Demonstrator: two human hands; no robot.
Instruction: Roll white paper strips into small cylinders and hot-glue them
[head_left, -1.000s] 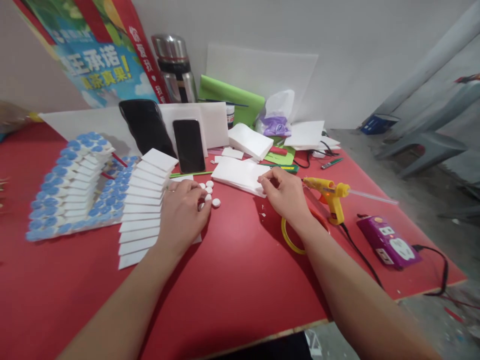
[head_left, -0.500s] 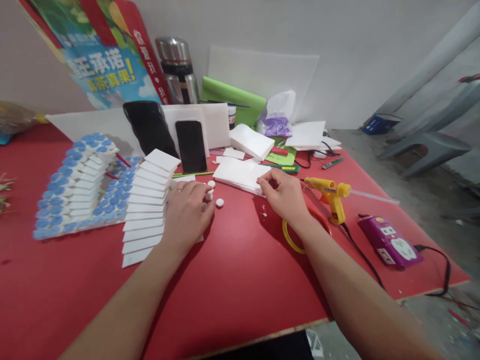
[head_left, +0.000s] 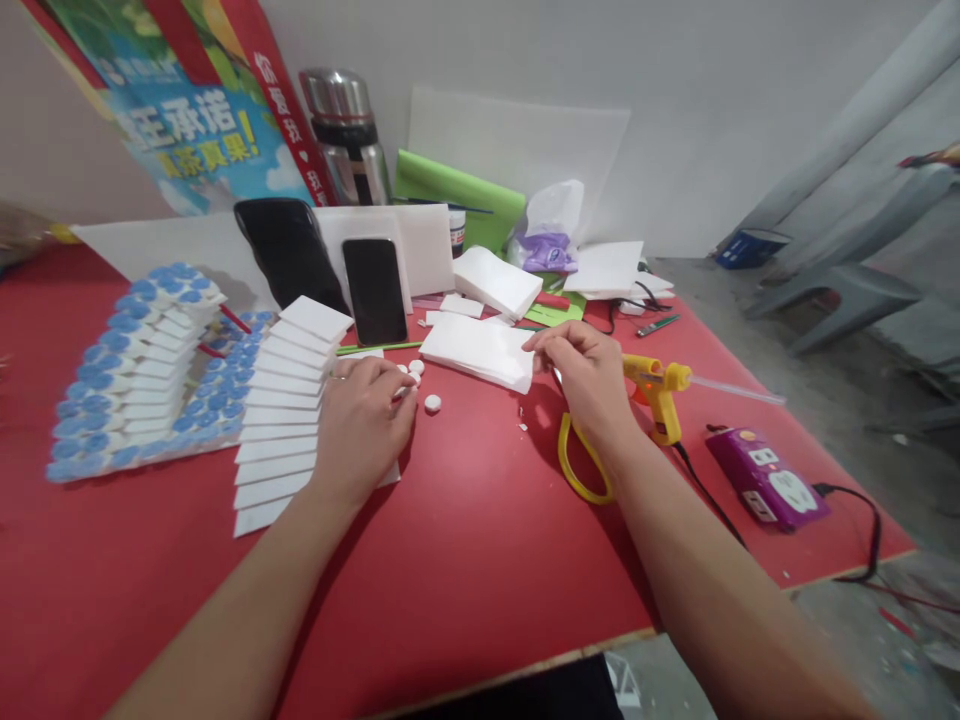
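My left hand rests on the table with curled fingers, a small white disc showing between thumb and forefinger. Beside its fingertips lie more small white discs, with a loose white disc a little to the right. The fan of white strips lies against this hand's left side. My right hand has its fingers pinched together at the right end of a stack of white sheets; anything held in them is hidden. Under its wrist shows the yellow handle of what looks like scissors.
A yellow glue gun and a purple power strip with cords are at right. Two phones, a black one and a smaller one, lean upright behind. At left lies a blue-and-white piece; a steel flask stands behind.
My right hand has shifted slightly right and up, away from the top of the white sheets to their end. My left fingers have closed nearer the discs. The whole view has shifted slightly left.
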